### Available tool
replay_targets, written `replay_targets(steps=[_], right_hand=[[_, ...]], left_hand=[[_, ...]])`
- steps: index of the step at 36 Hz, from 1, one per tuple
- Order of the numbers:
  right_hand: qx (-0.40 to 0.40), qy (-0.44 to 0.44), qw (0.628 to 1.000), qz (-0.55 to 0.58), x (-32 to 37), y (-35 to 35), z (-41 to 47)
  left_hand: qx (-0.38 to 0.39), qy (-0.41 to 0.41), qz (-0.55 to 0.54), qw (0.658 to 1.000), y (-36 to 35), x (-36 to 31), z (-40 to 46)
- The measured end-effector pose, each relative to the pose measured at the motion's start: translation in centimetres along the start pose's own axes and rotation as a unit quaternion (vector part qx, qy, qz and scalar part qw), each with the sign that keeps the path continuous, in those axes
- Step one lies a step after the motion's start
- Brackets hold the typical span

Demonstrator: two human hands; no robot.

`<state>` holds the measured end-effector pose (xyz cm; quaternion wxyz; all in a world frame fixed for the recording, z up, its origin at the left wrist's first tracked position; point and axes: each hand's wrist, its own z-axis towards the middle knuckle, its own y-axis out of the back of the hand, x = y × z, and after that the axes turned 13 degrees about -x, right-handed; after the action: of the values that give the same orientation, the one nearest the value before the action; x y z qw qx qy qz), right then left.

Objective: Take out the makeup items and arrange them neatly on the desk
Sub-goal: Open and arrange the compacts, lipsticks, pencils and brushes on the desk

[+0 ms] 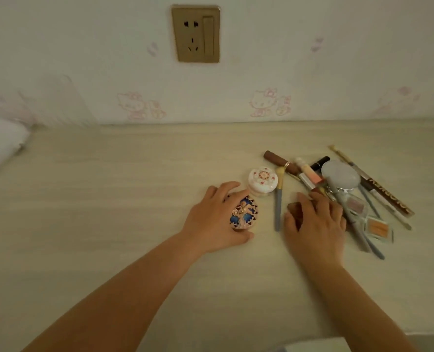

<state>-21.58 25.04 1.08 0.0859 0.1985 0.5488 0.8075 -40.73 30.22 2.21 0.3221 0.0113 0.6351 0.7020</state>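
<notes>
My left hand [212,222] is closed around a round compact [245,212] with a blue and pink pattern, resting on the pale wooden desk [109,224]. Just behind it stands a white round jar [263,181] with a floral lid. My right hand [317,224] lies over a dark brown item [292,206], fingers curled onto it. A blue-handled brush [278,199] lies between my hands. To the right is a heap of makeup: a brown tube [279,160], a peach tube [308,171], a round mirror [340,175], small eyeshadow pans [377,228], pencils [386,196].
A wall with cartoon stickers rises behind the desk, with a gold socket plate [195,34]. Something white and soft [0,146] lies at the desk's far left. A pale object [317,345] peeks in at the bottom edge.
</notes>
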Motion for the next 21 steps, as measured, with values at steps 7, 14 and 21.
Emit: replay_targets(steps=[7,14,21], right_hand=[[-0.049,0.027,0.997,0.044,-0.2,-1.4,-0.3],[-0.045,0.056,0.997,0.011,-0.1,-1.5,-1.0],[-0.042,0.054,0.997,-0.017,-0.1,-1.1,-0.8]], left_hand=[[-0.042,-0.006,0.012,0.999,-1.0,0.6,-0.5],[-0.032,0.023,0.006,0.999,-1.0,-0.2,-2.3],[-0.075,0.048,-0.019,0.996,-1.3,-0.5,-3.6]])
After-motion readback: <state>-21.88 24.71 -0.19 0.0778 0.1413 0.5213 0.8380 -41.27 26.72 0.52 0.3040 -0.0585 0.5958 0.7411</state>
